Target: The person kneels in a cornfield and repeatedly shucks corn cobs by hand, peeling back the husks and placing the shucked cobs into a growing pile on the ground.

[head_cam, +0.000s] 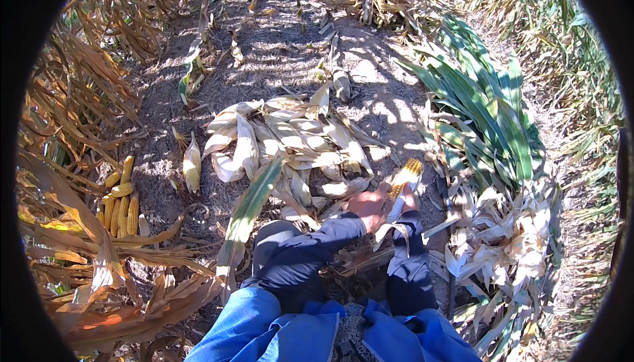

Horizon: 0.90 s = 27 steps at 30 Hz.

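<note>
Both my hands are on one ear of corn [407, 173], whose yellow kernels show at the top while pale husk is pulled down along its lower part. My left hand [370, 208] grips the ear's left side; my right hand [410, 199] holds it from the right. Strips of husk [394, 231] hang below the hands. Just beyond and left of them lies a pile of dry, pale corn husks [297, 139]. Several husked yellow ears [121, 208] lie together on the ground at the far left. One ear in its husk [192, 164] rests between them and the pile.
Cut green corn stalks with leaves [485, 99] lie to the right, with a heap of peeled husks [505, 233] at their near end. Dry standing corn [84, 90] lines the left. A long green leaf [252, 203] lies by my left knee. Short stubble [193, 75] stands ahead.
</note>
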Available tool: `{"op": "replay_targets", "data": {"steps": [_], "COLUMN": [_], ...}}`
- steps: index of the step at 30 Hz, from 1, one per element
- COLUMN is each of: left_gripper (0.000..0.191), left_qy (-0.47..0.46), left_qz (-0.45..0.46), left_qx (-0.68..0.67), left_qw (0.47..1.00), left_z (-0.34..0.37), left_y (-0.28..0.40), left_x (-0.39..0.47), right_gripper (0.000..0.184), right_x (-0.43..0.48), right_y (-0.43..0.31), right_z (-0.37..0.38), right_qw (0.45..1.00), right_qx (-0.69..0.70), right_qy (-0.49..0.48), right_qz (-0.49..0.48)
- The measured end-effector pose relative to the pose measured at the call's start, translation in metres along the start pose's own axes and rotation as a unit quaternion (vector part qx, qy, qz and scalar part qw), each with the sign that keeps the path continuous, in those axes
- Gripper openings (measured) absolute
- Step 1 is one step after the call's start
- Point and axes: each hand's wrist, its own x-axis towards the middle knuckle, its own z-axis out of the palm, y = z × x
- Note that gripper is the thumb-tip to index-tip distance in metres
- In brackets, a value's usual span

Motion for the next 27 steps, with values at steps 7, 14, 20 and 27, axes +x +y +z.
{"op": "replay_targets", "data": {"steps": [7,14,20,27], "left_gripper": [0.024,0.02,0.018,0.027], "left_qy": [-0.07,-0.062,-0.112,-0.209], "left_qz": [0.013,0.02,0.029,0.101], "left_qx": [0.035,0.066,0.038,0.031], "left_qw": [0.997,0.996,0.993,0.972], "left_z": [-0.008,-0.008,-0.005,-0.014], "left_y": [0.036,0.033,0.025,0.042], "left_x": [0.001,-0.003,-0.012,-0.019], "right_gripper": [0.049,0.053,0.056,0.06], "right_x": [0.01,0.021,0.025,0.025], "right_y": [-0.018,-0.016,-0.016,-0.022], "right_z": [-0.019,-0.028,-0.035,-0.057], "right_qw": [0.996,0.992,0.982,0.936], "right_qx": [-0.042,-0.085,-0.135,-0.29], "right_qy": [0.051,0.068,0.088,0.125], "right_qz": [-0.052,-0.07,-0.097,-0.156]}}
